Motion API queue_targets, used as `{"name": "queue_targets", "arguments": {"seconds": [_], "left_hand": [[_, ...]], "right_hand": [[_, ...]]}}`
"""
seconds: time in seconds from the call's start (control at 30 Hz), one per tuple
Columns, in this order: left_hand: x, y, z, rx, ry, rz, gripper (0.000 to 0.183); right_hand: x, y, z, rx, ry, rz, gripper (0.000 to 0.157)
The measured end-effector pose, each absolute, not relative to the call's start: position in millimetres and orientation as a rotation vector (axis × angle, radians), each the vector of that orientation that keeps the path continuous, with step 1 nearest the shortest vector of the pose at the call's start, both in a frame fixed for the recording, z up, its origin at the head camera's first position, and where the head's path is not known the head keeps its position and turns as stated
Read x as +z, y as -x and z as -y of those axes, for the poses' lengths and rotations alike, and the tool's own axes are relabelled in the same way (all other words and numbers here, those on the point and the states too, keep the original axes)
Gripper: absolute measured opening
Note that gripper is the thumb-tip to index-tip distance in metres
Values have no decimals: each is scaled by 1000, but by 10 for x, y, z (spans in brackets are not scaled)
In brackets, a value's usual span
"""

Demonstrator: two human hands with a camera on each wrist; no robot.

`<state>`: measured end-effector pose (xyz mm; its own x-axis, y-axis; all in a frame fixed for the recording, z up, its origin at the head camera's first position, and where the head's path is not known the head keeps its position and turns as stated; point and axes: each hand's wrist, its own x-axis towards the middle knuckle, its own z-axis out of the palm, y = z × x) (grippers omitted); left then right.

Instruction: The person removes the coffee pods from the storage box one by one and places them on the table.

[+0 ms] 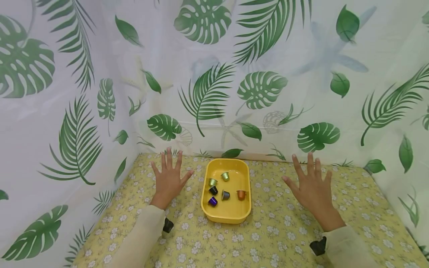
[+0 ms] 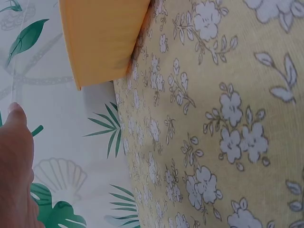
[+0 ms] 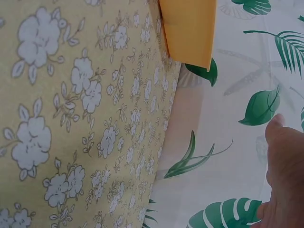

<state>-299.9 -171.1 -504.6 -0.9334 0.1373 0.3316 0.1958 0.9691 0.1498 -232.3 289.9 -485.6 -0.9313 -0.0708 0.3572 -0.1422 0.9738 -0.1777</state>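
Observation:
A yellow tray point(image 1: 234, 215) stands on the flowered tablecloth between my two hands. Several small coffee capsules lie in it: two light green ones point(image 1: 225, 176), a black one point(image 1: 213, 190), a grey one point(image 1: 225, 195), a purple one point(image 1: 212, 201) and an orange one point(image 1: 241, 194). To the left of the tray my left hand point(image 1: 168, 182) has its fingers spread and holds nothing. My right hand point(image 1: 312, 188), on the right and farther from the tray, is spread likewise. Both wrist views show only part of each hand and the tray's outer wall point(image 2: 104, 42).
The yellow tablecloth point(image 1: 275, 238) with white flowers covers the table. White curtains point(image 1: 214, 145) printed with green leaves hang behind it and on both sides. A black strap piece point(image 1: 168, 225) sits at the left wrist, another point(image 1: 318, 246) at the right.

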Motion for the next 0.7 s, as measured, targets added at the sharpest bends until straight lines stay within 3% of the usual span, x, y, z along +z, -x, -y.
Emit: {"name": "queue_targets", "arguments": {"seconds": [0.33,0.7], "left_hand": [[-5067,2979,1628,-302,248,2817,78],[-5133,2881,1509,-771,312,2817,65]], "right_hand": [[-4799,2277,-2805,361,-183,2680,80],[-4760,2206,-2616,496,-224,2624,70]]}}
